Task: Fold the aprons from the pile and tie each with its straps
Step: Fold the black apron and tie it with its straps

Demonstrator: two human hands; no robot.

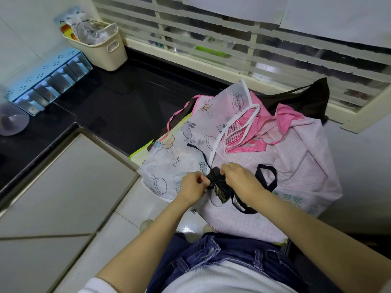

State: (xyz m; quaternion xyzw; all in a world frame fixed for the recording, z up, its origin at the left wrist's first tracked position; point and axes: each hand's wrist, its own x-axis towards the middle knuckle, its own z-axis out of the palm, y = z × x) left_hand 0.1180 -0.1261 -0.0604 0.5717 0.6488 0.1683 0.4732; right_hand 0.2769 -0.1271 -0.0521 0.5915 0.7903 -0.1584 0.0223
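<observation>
While the left hand [193, 186] is pinching one side of the dark bundle [218, 183] and the right hand [240, 178] is gripping the other, its strap [257, 172] is trailing in a loose loop, so tying is likely under way, not finished. Bundle is resting on the pile [296, 157] before the person. Several aprons there are lying unfolded, so most of the task is probably remaining.

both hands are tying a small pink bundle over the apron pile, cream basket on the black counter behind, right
Wrong colour: the head view shows the bundle is black, not pink. The left hand and right hand do grip it over the apron pile, cream basket on the black counter behind.
</observation>
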